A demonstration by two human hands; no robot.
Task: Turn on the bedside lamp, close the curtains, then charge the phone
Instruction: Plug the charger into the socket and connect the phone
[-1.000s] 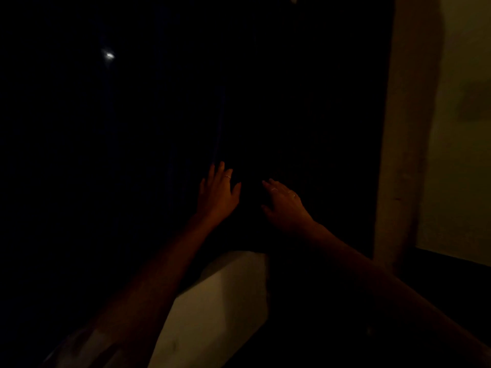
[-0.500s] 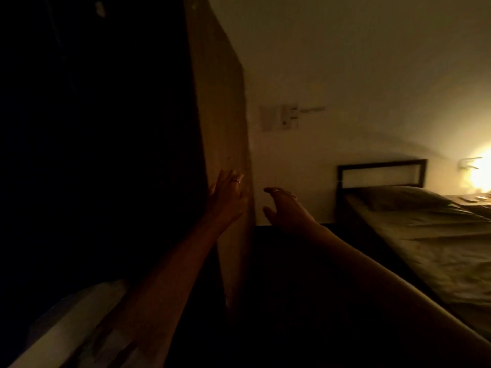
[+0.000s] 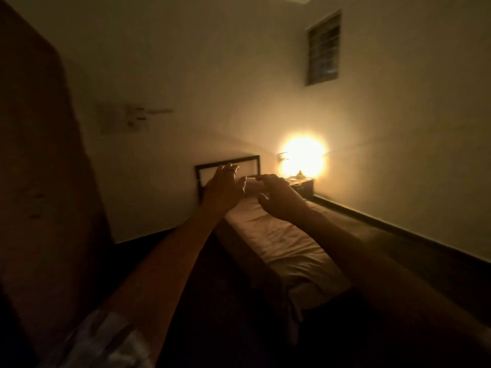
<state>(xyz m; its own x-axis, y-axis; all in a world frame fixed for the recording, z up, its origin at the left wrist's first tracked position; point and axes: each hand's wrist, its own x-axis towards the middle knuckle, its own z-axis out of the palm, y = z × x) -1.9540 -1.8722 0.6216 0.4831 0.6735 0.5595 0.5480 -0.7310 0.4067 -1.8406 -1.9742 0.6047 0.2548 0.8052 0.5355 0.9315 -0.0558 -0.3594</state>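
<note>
Head view: the lit bedside lamp point(image 3: 303, 162) stands on the counter point(image 3: 303, 184) beside the bed point(image 3: 279, 235) head corner; glare hides its shape. Left hand point(image 3: 224, 185) and right hand point(image 3: 279, 196) hover apart, grips wide, empty. Phone and curtains cannot be made out; the foreground is dark.

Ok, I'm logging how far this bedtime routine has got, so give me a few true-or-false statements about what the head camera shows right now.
1. The bedside lamp is lit. True.
2. The left hand holds a phone. False: both it and the right hand are empty, fingers spread in the air.
3. The bed lies along the right-hand wall, with its headboard at the far end. True.
4. The lamp stands on the bed. False: it stands on the bedside table beyond the mattress.
5. The small high window is curtained. False: it is bare.
</note>
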